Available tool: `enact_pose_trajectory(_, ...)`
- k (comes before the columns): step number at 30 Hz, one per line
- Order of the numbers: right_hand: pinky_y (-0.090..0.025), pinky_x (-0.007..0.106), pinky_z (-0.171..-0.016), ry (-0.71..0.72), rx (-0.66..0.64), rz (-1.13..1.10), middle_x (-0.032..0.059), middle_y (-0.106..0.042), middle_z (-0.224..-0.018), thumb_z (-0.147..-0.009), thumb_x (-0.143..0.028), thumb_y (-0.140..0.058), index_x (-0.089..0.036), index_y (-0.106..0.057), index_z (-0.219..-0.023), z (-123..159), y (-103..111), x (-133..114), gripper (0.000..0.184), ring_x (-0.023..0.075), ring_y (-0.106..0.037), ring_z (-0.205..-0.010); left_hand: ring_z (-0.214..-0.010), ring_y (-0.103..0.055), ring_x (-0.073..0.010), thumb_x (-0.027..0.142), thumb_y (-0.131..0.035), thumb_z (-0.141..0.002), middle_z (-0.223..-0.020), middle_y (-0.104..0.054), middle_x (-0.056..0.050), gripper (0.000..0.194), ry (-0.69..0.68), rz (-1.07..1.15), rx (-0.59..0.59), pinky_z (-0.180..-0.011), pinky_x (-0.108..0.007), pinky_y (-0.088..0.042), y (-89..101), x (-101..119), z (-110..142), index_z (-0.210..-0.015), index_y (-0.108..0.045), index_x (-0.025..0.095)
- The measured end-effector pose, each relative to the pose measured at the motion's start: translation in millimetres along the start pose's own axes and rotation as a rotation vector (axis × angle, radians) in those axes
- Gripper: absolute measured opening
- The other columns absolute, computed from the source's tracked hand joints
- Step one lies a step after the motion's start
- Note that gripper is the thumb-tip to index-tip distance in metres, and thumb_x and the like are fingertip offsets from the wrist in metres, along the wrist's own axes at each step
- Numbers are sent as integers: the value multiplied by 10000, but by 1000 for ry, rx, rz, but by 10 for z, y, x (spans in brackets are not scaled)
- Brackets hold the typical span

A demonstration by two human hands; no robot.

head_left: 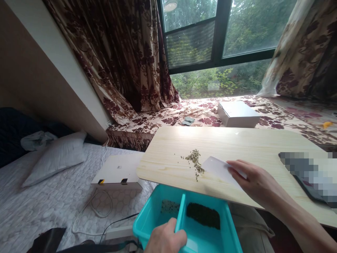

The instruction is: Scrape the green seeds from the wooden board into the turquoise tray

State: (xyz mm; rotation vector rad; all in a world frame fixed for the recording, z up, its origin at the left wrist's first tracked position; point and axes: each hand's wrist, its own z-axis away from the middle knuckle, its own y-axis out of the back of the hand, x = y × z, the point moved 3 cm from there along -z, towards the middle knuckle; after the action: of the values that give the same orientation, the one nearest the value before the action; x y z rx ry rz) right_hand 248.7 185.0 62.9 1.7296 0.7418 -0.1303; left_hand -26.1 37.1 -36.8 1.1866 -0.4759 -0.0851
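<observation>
My right hand (250, 175) grips a thin white card (214, 168) just over the light wooden tabletop (163, 147). The card's left edge meets a loose scatter of small greenish-brown grains (194, 160); their exact kind is too small to tell. Below the table's near edge is a teal two-compartment bin (147, 211), with my left hand (167, 237) closed on its central divider. In the bin's left compartment lies a thin spread of small grains on something pale. A dark green heap of grains (202, 215) fills the far part of the right compartment.
At the table's right lies a dark flat object (302, 179), partly pixelated. A white box (238, 114) sits on the window ledge beyond. To the left, another white box (118, 172), cables (92, 207) and a pillow (56, 158) are on the bed.
</observation>
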Motion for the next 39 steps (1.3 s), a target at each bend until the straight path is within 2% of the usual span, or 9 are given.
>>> enact_pose_trajectory(5,-487,287,-591,76,-28,52,88,-780,-916,-920,-304,-460,-239,-767,-995,-43,-197,-130,323,208,-699,-730,-768,-569,-182,544,-771,-785,-845,-490,12,347,85,133,-2,-629,-255,-369,38,-30,77,-826,-604,242)
enact_pose_trajectory(8,-483,281,-588,107,-50,81,85,-782,-920,-920,-279,-459,-249,-775,-1002,-51,-275,-147,328,204,-701,-744,-747,-558,-173,587,-750,-796,-832,-482,17,378,92,158,-26,-639,-257,-380,38,-3,67,-811,-597,241)
enact_pose_trajectory(14,-482,303,-608,146,-69,97,95,-772,-930,-956,-282,-424,-229,-776,-1011,15,-249,-132,360,222,-703,-770,-814,-583,-180,558,-837,-732,-889,-518,27,398,179,117,-57,-674,-264,-377,37,21,36,-828,-621,238)
enact_pose_trajectory(19,-483,306,-614,147,-62,93,99,-773,-934,-955,-262,-429,-233,-773,-1027,-2,-251,-177,352,223,-698,-778,-849,-603,-175,382,-854,-746,-917,-556,31,292,222,113,-91,-686,-262,-378,131,80,45,-805,-614,227)
enact_pose_trajectory(22,-494,305,-615,156,-77,84,102,-772,-926,-949,-256,-433,-235,-776,-1026,0,-259,-202,352,224,-699,-783,-888,-618,-188,334,-825,-774,-947,-577,21,233,238,110,-121,-717,-270,-396,206,113,52,-818,-623,228)
enact_pose_trajectory(27,-505,295,-615,190,-69,12,100,-765,-929,-963,-273,-442,-246,-775,-1003,91,-188,-199,336,209,-699,-753,-947,-626,-210,331,-828,-777,-993,-595,-3,229,277,118,-138,-795,-287,-437,295,149,49,-865,-644,227)
enact_pose_trajectory(31,-500,292,-567,206,-4,23,101,-768,-918,-968,-284,-452,-226,-765,-1009,84,-182,-173,321,208,-706,-717,-977,-623,-225,375,-845,-775,-991,-594,-3,260,291,159,-124,-840,-298,-458,328,167,64,-877,-653,233)
enact_pose_trajectory(34,-495,290,-542,225,11,70,103,-773,-921,-969,-270,-451,-213,-766,-1005,46,-228,-184,322,213,-714,-712,-955,-625,-227,404,-847,-773,-978,-592,-2,274,269,149,-77,-810,-294,-462,319,161,70,-883,-660,237)
enact_pose_trajectory(39,-521,289,-567,239,-46,77,98,-774,-919,-971,-251,-445,-214,-769,-1011,70,-228,-216,328,212,-723,-738,-917,-628,-223,411,-832,-783,-951,-585,-4,260,232,113,-41,-756,-295,-441,275,143,74,-855,-658,232)
